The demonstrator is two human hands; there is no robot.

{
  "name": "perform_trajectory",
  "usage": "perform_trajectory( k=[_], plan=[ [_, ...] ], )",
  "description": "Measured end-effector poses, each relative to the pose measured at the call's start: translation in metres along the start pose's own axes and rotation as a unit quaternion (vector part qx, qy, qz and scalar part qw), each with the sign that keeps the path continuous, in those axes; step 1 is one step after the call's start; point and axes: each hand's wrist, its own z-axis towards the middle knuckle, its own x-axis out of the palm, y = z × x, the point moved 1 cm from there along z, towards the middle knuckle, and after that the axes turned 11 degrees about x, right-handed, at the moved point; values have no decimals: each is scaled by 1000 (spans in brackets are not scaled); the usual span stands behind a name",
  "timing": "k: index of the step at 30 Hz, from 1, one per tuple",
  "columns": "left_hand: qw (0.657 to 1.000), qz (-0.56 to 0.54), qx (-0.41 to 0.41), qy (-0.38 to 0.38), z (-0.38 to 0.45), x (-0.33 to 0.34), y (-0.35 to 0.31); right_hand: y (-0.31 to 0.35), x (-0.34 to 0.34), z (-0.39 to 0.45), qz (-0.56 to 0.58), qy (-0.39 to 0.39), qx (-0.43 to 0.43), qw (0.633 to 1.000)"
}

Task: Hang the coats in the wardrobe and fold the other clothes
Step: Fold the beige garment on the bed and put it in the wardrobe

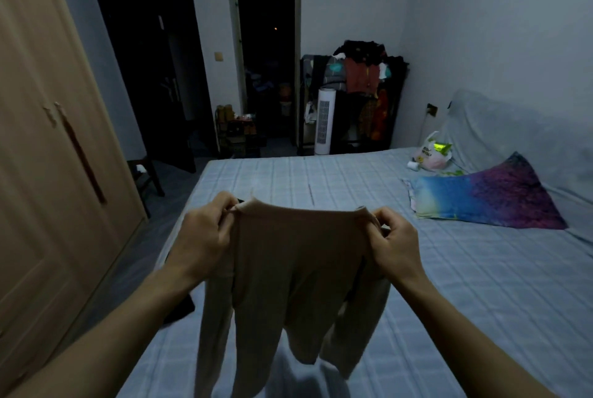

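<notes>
Both forearms reach in from the bottom corners, and between them hangs a beige top (288, 269), held up in the air over the near end of the bed (417, 317). The left hand (205, 230) pinches one shoulder of the top and the right hand (391, 237) pinches the other, fingers curled tight on the cloth, so the top edge is stretched level between them. Its long axis runs straight down: neck edge up, hem and both sleeves dangling toward the bed, the front or back facing the camera, though which I cannot tell. This looks like the folding part of the task, at the spreading-out stage; the top is no coat, so the wardrobe (48, 141) at the left is likely not its place. Next it probably wants laying flat on the bed, hem away or near, with the sleeves smoothed before they are turned in. Something dark (179, 307) lies at the bed's left edge under the left forearm; it should be kept clear of the fold.
</notes>
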Motion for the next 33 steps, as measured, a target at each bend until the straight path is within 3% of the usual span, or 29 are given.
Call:
perform_trajectory(
  k=[8,13,16,22,25,29,33],
  plan=[
    [996,-46,12,71,-13,18,4,-4,-43,14,33,212,17,977],
    [972,-166,-33,164,18,28,35,-12,-26,56,-7,245,34,969],
    [966,-132,-50,215,53,52,88,-25,8,100,-109,221,14,969],
    [990,79,-23,113,153,62,185,-19,68,194,-248,70,-81,963],
    [990,132,39,34,194,33,188,17,78,228,-212,7,-134,968],
    [987,93,110,-68,222,7,190,56,80,247,-113,-32,-189,975],
    [991,37,113,-57,208,18,201,44,97,248,-70,-18,-197,978]
  ],
)
